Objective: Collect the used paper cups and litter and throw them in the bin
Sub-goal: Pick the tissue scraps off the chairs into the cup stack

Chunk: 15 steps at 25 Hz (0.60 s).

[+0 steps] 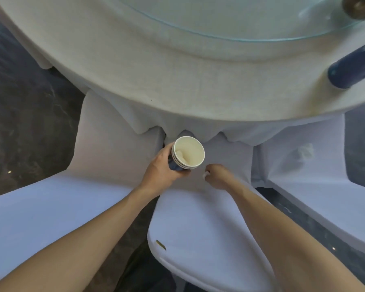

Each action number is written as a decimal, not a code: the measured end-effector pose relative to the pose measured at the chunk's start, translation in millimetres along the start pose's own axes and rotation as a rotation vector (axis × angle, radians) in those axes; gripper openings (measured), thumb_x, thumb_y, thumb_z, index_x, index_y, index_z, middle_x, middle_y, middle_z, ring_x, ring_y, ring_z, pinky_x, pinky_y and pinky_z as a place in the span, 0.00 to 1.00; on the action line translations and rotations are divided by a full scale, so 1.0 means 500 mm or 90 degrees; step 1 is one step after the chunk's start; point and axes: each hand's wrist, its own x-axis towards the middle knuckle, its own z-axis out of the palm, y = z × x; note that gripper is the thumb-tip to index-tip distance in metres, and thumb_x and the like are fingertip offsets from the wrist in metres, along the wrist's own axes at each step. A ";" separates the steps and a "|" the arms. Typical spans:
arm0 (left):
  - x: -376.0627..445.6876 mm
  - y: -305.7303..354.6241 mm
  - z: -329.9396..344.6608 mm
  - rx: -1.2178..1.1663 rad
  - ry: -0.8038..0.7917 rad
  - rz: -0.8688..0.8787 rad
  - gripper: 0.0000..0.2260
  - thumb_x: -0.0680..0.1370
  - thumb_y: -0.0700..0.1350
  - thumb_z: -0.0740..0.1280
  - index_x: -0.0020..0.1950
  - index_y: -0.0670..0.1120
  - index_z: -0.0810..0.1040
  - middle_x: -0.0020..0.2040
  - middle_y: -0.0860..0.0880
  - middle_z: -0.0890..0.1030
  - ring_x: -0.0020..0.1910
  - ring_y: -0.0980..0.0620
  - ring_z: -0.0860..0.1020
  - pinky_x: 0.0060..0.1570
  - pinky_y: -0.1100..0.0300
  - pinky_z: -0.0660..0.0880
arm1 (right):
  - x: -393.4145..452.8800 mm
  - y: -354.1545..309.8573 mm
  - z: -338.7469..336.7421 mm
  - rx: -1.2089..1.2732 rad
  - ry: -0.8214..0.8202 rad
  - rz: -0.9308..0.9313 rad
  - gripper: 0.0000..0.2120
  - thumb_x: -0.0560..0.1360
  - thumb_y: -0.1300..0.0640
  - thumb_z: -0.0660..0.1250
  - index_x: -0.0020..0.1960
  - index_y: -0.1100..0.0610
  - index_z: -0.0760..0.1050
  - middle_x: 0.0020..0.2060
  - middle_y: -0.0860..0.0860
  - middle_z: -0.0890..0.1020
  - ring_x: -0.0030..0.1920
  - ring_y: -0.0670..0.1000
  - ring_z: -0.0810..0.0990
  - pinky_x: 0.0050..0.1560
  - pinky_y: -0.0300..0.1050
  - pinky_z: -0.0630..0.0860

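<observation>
cream-lined paper cups with dark blue outer walls, nested into one stack [187, 153], sit in the person's left hand [163, 168], whose fingers wrap the lower walls while the open mouths tilt up toward the camera. the right hand [216, 175] is curled over a small white scrap of crumpled paper [205, 174] on the seat of the white fabric-covered chair [198, 218] in front of the person; it appears to pinch the scrap, though the fingertips are hidden beneath the hand.

paper cups like these are probably very light and thin-walled, so a firm squeeze would likely crush them; the rolled rims are the stiffest part, and holding low around the nested walls looks secure. the scrap should be soft and nearly weightless, best taken by a fingertip pinch and perhaps dropped into the top cup.

farther out, another crumpled white tissue [305, 151] lies on the neighbouring white-covered chair [325, 186] to the right, not yet collected. a further dark blue cup [352, 67] lies on its side near the edge of the round table draped in pale cloth [156, 70]. no bin is in view.
</observation>
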 end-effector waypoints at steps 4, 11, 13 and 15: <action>-0.028 0.080 -0.014 -0.007 -0.024 0.050 0.36 0.66 0.45 0.84 0.71 0.54 0.74 0.64 0.54 0.81 0.64 0.56 0.79 0.56 0.71 0.73 | -0.152 -0.011 -0.119 0.175 0.157 0.006 0.10 0.74 0.49 0.66 0.46 0.56 0.76 0.44 0.52 0.83 0.46 0.59 0.82 0.43 0.52 0.78; -0.079 0.220 -0.022 0.015 -0.028 0.141 0.35 0.66 0.50 0.84 0.70 0.56 0.74 0.64 0.53 0.81 0.63 0.54 0.79 0.59 0.56 0.76 | -0.410 -0.053 -0.270 0.374 0.471 -0.079 0.08 0.75 0.47 0.72 0.41 0.50 0.79 0.46 0.53 0.80 0.42 0.51 0.80 0.40 0.43 0.75; -0.092 0.255 -0.013 0.030 -0.021 0.162 0.36 0.65 0.51 0.84 0.70 0.55 0.75 0.63 0.52 0.82 0.63 0.52 0.80 0.61 0.52 0.77 | -0.467 -0.057 -0.297 0.433 0.515 -0.116 0.08 0.76 0.46 0.72 0.42 0.50 0.79 0.39 0.49 0.82 0.39 0.49 0.81 0.41 0.48 0.78; -0.113 0.295 0.004 0.047 -0.017 0.185 0.35 0.65 0.51 0.84 0.69 0.54 0.75 0.63 0.52 0.82 0.62 0.50 0.80 0.61 0.49 0.78 | -0.518 -0.051 -0.315 0.445 0.545 -0.148 0.09 0.75 0.45 0.72 0.42 0.49 0.80 0.33 0.46 0.82 0.35 0.41 0.77 0.39 0.44 0.75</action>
